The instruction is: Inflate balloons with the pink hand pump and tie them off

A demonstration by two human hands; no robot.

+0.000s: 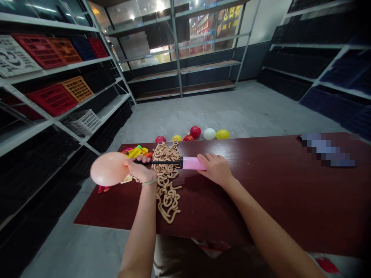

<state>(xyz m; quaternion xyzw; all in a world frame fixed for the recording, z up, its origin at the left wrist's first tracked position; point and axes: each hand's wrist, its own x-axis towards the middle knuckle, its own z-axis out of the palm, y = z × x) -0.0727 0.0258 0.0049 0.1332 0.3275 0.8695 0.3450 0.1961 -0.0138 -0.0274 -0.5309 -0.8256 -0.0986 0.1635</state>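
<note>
A balloon pump with a pink barrel and a thin black rod lies level between my hands, above the dark red table. My right hand is wrapped round the barrel. The fingers of my left hand close on the black end of the pump, next to the neck of a peach balloon. This balloon is inflated and rounded; its neck is mostly hidden by my fingers. Under the rod lies a heap of tan, rope-like strands. Flat coloured balloons lie behind my left hand.
Several inflated balloons rest on the floor beyond the table's far edge. A blurred object lies at the table's right. Shelves with crates stand at left, more racks at the back and right.
</note>
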